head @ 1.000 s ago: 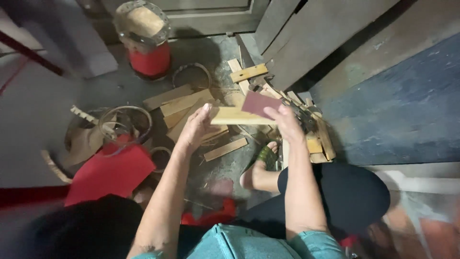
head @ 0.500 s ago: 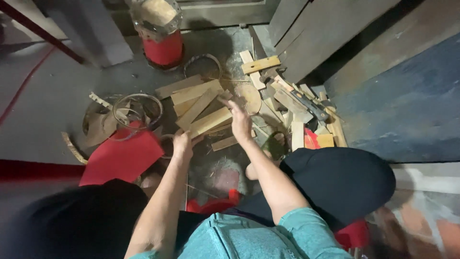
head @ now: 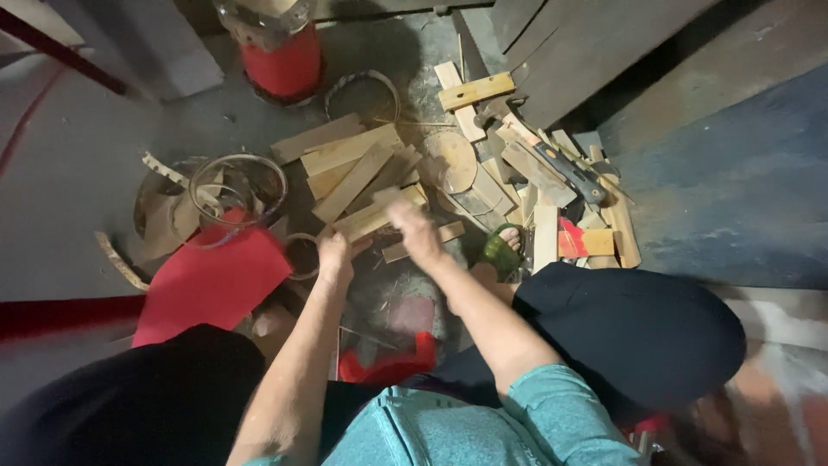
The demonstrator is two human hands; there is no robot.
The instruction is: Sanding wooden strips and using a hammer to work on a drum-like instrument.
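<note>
Your left hand (head: pixel 335 255) pinches the lower-left end of a flat pale wooden slat (head: pixel 373 216), and your blurred right hand (head: pixel 414 233) lies over its middle, fingers loosely curled. The slat's long axis runs lower-left to upper-right, just right of the red paper sheet (head: pixel 211 285). Beyond that sheet stands a red cylindrical canister (head: pixel 282 60); I cannot tell its contents.

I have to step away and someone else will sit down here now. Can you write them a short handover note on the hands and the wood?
Left hand: gripping the near end of a flat wooden strip, low over the floor.
Right hand: blurred, on the same strip; its grip cannot be told.
Things: loose pile of wood offcuts just beyond the hands, round wooden disc to the right, red sheet to the left, red canister at the top.
Done: one strip is picked out and in hand.
Left: the other pieces lie unsorted.
</note>
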